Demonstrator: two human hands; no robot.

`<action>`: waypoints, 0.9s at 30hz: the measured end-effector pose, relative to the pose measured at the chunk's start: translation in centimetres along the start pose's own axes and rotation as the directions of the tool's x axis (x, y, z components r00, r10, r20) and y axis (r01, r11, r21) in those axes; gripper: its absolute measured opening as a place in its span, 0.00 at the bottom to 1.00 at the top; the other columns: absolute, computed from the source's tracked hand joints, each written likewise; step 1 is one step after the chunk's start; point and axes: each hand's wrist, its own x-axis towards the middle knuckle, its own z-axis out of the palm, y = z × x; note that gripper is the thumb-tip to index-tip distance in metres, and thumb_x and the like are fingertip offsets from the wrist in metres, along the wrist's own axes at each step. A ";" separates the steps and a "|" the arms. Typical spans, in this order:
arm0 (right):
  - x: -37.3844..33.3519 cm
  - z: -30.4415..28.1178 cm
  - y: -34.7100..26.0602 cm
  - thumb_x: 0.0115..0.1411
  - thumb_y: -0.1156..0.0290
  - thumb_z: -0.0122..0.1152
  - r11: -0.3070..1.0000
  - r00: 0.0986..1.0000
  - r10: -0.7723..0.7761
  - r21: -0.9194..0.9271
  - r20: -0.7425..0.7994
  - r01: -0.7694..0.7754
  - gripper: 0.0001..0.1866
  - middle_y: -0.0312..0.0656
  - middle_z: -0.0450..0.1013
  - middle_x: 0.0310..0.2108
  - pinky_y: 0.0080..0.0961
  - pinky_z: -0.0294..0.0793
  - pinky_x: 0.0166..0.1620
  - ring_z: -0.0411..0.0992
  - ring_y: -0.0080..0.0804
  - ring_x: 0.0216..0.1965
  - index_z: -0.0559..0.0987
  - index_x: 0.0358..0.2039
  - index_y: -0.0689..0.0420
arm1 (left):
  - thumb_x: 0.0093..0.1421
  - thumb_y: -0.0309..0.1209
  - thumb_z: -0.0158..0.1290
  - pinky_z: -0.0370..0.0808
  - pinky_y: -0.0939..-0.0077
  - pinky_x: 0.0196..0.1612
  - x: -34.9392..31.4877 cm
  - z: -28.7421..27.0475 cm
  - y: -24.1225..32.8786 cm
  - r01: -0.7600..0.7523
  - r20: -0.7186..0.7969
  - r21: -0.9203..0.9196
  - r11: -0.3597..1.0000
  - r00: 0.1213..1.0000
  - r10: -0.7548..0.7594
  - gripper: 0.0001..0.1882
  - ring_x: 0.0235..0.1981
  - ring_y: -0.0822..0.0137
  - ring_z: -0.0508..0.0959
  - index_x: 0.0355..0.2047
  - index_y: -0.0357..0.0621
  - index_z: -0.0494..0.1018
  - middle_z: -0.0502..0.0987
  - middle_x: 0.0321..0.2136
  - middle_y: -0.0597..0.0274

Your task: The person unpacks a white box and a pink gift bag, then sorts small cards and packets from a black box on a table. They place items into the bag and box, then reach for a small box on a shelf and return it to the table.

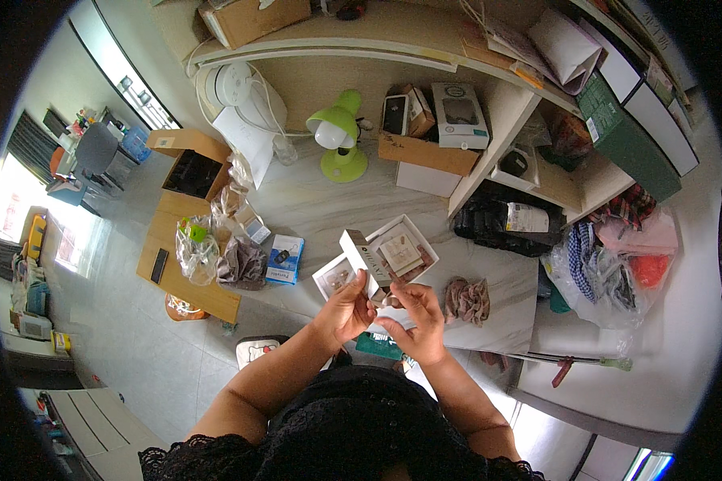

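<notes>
**Both hands on a small white box over the tabletop**

Just below the middle of the frame, our left hand (346, 309) is closed around a small white box (364, 255), tilted upright. Our right hand (415, 321) has its fingers curled at the box's lower end, pinching something too small for us to tell. Just beyond lies an open white tray (426, 242) holding cards, on the pale tabletop (321, 204). To the right sits a crumpled brown cloth (467, 298). Farther up stands a green desk lamp (338, 136).
</notes>
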 end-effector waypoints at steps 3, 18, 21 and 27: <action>-0.1 -0.4 0.4 0.44 0.76 0.73 1.000 0.999 -0.026 -0.010 -0.022 0.026 0.19 0.43 0.71 0.40 0.25 0.75 0.36 0.73 0.34 0.36 0.81 0.39 0.58 | 0.65 0.46 0.45 0.83 0.80 0.30 0.1 0.7 -0.3 -0.020 -0.136 -0.067 0.998 0.991 0.011 0.23 0.26 0.70 0.81 0.53 0.42 0.65 0.80 0.36 0.59; -1.4 1.1 0.9 0.46 0.81 0.70 0.989 0.985 -0.064 -0.141 -0.158 0.042 0.13 0.41 0.74 0.34 0.26 0.75 0.32 0.75 0.36 0.32 0.82 0.35 0.57 | 0.64 0.45 0.49 0.81 0.82 0.26 -1.0 -0.8 -0.4 0.040 0.009 -0.113 0.993 0.999 -0.039 0.19 0.25 0.72 0.80 0.46 0.44 0.70 0.80 0.31 0.61; -1.0 1.3 0.8 0.45 0.81 0.71 0.988 0.985 -0.006 -0.151 -0.174 -0.021 0.11 0.41 0.75 0.32 0.26 0.74 0.33 0.75 0.35 0.32 0.82 0.31 0.57 | 0.64 0.45 0.49 0.81 0.82 0.26 -1.1 -0.6 -0.5 0.022 -0.025 -0.069 0.997 0.999 -0.023 0.20 0.25 0.72 0.79 0.47 0.43 0.70 0.79 0.32 0.62; -0.8 0.9 0.9 0.45 0.79 0.71 0.992 0.997 -0.025 -0.125 -0.080 0.015 0.12 0.41 0.74 0.34 0.27 0.76 0.33 0.75 0.37 0.33 0.80 0.32 0.57 | 0.65 0.46 0.47 0.81 0.82 0.26 -1.0 -1.7 -0.6 0.021 -0.006 -0.096 0.995 1.000 -0.022 0.21 0.26 0.71 0.80 0.49 0.43 0.68 0.79 0.34 0.61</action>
